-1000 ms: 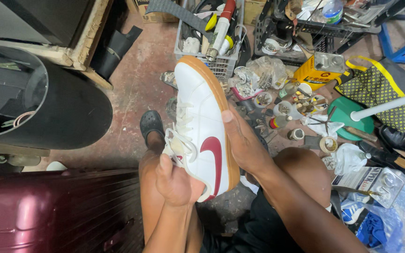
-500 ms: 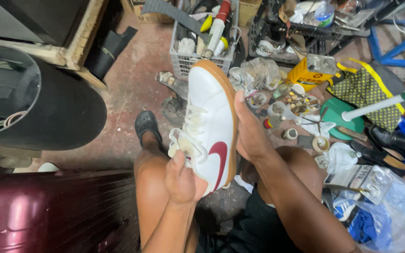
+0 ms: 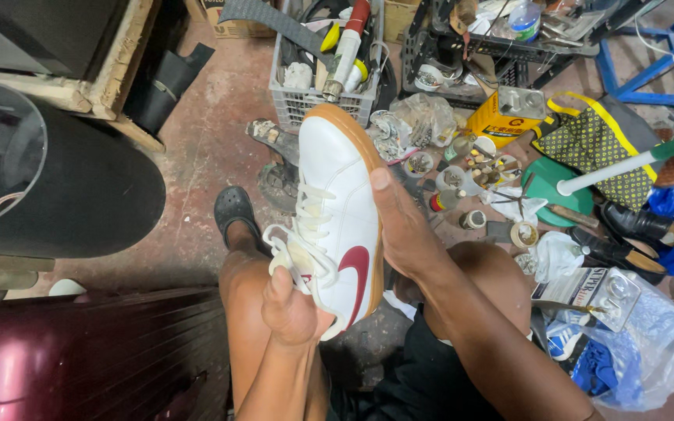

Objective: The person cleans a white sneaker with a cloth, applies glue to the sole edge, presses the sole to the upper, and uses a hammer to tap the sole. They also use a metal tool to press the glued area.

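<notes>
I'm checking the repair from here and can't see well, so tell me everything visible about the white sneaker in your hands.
The white sneaker looks like smooth leather with a dark red curved mark on its side, cream laces hanging loose, and a tan rubber sole edge. It is held above the knees, toe pointing away, sole turned right. The left hand grips its heel end; the right hand presses flat along the sole side. No damage is visible.

A single head-worn camera provides the only view. It looks steeply down from above the seated person's lap, close to both hands, with the forearms entering from the bottom edge. Beyond the fingers [image 3: 381,181], the view reaches the concrete floor [image 3: 204,148] and the cluttered far area.
</notes>
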